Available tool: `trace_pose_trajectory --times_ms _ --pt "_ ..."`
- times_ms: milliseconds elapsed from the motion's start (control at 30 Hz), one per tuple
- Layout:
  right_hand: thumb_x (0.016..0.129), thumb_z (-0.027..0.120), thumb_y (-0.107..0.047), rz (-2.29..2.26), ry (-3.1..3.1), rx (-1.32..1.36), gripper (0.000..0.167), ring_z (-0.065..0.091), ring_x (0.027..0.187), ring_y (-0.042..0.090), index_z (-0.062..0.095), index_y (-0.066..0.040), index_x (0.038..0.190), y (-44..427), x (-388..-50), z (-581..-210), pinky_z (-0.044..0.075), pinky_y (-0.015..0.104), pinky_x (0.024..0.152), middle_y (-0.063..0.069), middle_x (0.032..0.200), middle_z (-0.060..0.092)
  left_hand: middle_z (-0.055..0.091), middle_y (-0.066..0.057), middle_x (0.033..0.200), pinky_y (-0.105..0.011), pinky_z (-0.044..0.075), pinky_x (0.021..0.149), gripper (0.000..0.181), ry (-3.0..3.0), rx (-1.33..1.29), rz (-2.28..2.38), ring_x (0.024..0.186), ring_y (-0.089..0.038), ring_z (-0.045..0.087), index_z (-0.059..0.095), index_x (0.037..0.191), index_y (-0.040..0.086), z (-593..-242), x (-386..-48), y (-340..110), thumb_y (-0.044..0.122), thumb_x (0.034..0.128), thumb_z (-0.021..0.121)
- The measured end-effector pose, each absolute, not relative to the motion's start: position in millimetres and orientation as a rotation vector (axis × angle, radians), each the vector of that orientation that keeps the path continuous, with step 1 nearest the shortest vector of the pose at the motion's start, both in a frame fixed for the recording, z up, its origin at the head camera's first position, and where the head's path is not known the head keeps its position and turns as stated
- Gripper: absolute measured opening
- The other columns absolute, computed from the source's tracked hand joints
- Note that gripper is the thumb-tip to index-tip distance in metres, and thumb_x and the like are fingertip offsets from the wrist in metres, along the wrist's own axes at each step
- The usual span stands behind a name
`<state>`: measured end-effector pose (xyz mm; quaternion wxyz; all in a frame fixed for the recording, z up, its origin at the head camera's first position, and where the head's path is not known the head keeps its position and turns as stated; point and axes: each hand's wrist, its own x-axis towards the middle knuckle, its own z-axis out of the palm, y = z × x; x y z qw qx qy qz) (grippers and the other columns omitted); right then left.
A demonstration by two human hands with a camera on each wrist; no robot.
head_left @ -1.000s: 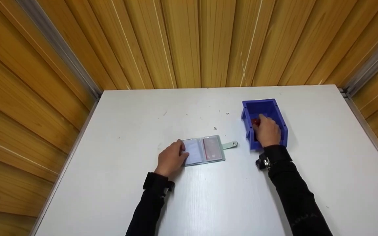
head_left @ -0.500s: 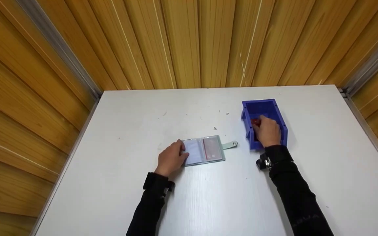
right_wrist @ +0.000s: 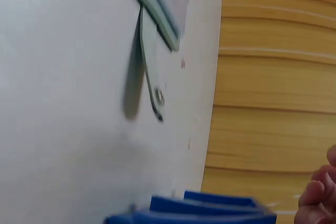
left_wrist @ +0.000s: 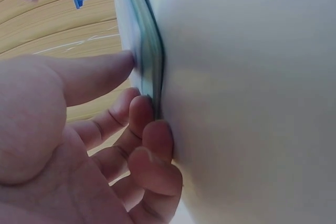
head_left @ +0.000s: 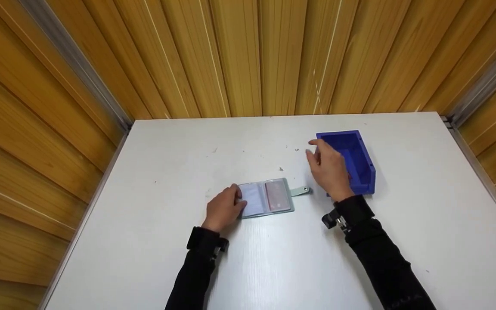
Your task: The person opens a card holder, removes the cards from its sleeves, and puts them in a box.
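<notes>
An open mint-green card holder (head_left: 279, 196) lies flat on the table, with clear sleeves and a red-edged card in the right one. My left hand (head_left: 224, 208) pinches its left edge; in the left wrist view the thumb (left_wrist: 100, 74) lies on top and the fingers curl at the edge. My right hand (head_left: 329, 170) hovers over the left side of the blue box (head_left: 365, 165), fingers parted, with nothing visible between them. A bit of red shows inside the box beside that hand, which hides the rest.
The holder's strap (head_left: 300, 191) with its metal snap points right, toward the box. Small marks dot the white table (head_left: 179, 163). Wood-patterned panels (head_left: 239, 60) stand behind the table and at both sides.
My right hand has risen out of the blue box and shifted left, its fingers spreading away from the red item. My left hand and the card holder have stayed in place.
</notes>
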<state>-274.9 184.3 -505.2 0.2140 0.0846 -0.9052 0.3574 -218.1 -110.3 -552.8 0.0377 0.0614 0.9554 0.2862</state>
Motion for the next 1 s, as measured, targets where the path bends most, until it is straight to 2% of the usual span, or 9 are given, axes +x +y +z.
trace_pose_trajectory --times_ms 167,300,467,567,700,800,1000 --pt "0.102 0.067 -0.017 1.003 -2.662 0.506 0.032 0.053 0.069 0.015 0.066 -0.008 0.132 161.2 -266.8 -520.9 0.043 0.029 0.063 0.003 0.076 0.06 0.058 -0.001 0.085 -0.032 0.04 0.068 0.019 2.927 0.191 0.882 0.076 -0.018 0.053 0.059 0.103 0.012 -553.1 -218.6 -109.1 0.022 0.0958 0.074" --pt "0.1 0.07 -0.02 0.97 -2.824 0.622 0.042 0.051 0.07 0.013 0.062 -0.009 0.139 152.0 -261.7 -536.9 0.042 0.03 0.066 0.001 0.081 0.06 0.059 -0.002 0.085 -0.033 0.041 0.065 0.019 2.932 0.216 0.873 0.075 -0.017 0.054 0.06 0.103 0.012 -552.9 -217.0 -110.5 0.021 0.0952 0.074" --pt "0.099 0.072 -0.033 0.924 -3.041 0.642 0.061 0.053 0.082 0.016 0.05 -0.017 0.154 150.3 -256.2 -549.7 0.043 0.036 0.077 0.001 0.094 0.061 0.06 -0.002 0.085 -0.033 0.041 0.066 0.018 2.929 0.233 0.876 0.075 -0.017 0.054 0.06 0.103 0.012 -553.4 -216.7 -112.2 0.021 0.0957 0.074" --pt "0.097 0.072 -0.044 0.855 -3.129 0.647 0.071 0.055 0.094 0.019 0.044 -0.021 0.158 151.2 -254.1 -551.4 0.048 0.041 0.087 0.004 0.109 0.063 0.059 -0.002 0.085 -0.033 0.041 0.066 0.018 2.924 0.236 0.888 0.075 -0.018 0.054 0.06 0.103 0.013 -553.2 -217.3 -112.6 0.022 0.096 0.073" --pt "0.092 0.075 -0.052 0.741 -3.168 0.693 0.076 0.05 0.085 0.017 0.047 -0.022 0.156 150.5 -253.7 -550.3 0.045 0.036 0.076 0.004 0.105 0.058 0.059 -0.001 0.085 -0.033 0.041 0.066 0.018 2.926 0.234 0.885 0.075 -0.018 0.054 0.059 0.103 0.013 -553.7 -218.6 -112.8 0.022 0.096 0.073" --pt "0.09 0.076 -0.054 0.69 -3.169 0.725 0.076 0.04 0.075 0.015 0.051 -0.022 0.154 149.9 -254.1 -549.5 0.032 0.031 0.066 0.001 0.093 0.048 0.059 -0.001 0.086 -0.033 0.041 0.067 0.018 2.925 0.225 0.877 0.076 -0.018 0.054 0.059 0.103 0.013 -554.4 -219.2 -112.6 0.022 0.0961 0.073" --pt "0.09 0.075 -0.054 0.702 -3.16 0.748 0.07 0.041 0.073 0.016 0.053 -0.029 0.152 150.7 -254.0 -548.5 0.032 0.031 0.065 0.002 0.094 0.05 0.059 -0.002 0.087 -0.033 0.041 0.068 0.018 2.92 0.213 0.876 0.077 -0.018 0.054 0.059 0.104 0.013 -554.8 -219.7 -112.1 0.022 0.0965 0.073"
